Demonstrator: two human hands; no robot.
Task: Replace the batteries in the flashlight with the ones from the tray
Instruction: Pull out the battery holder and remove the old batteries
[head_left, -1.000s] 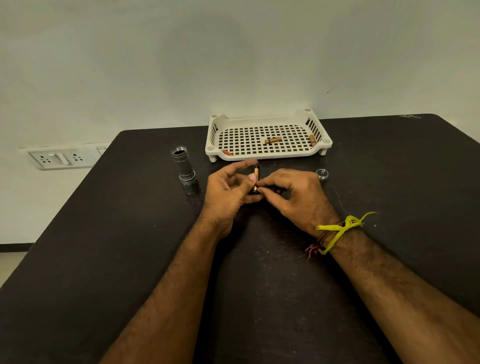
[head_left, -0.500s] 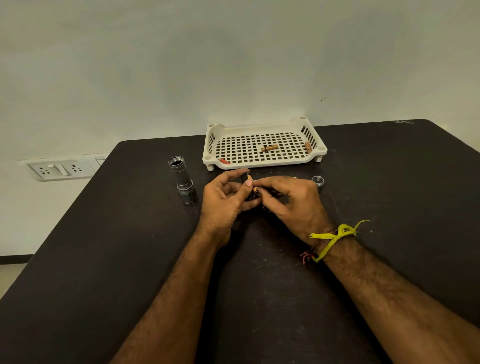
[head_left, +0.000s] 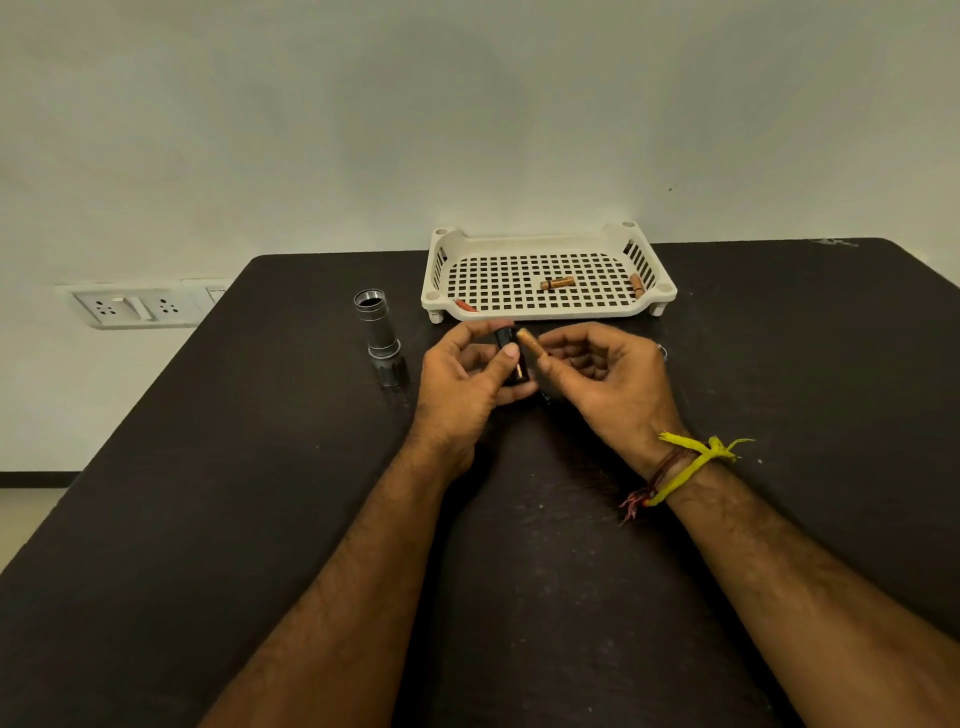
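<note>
My left hand (head_left: 467, 379) grips a black battery holder (head_left: 511, 358) upright above the table, thumb on its side. My right hand (head_left: 602, 379) pinches a copper-coloured battery (head_left: 531, 343) whose far end sits at the holder's top. The grey flashlight body (head_left: 382, 338) stands open-end up to the left of my hands. The white perforated tray (head_left: 540, 244) lies behind, holding one battery (head_left: 557, 283) in the middle, another battery (head_left: 637, 285) at its right wall and a reddish one (head_left: 466, 305) at its front left corner.
The flashlight's small metal cap (head_left: 662, 351) lies on the dark table (head_left: 208, 467) just behind my right hand, mostly hidden. A wall socket plate (head_left: 135, 307) is beyond the table's left edge. A yellow thread is tied on my right wrist.
My hands have lifted slightly and the right hand has drawn the copper battery out to the side of the holder. The camera has tilted so the tray sits lower in view.
</note>
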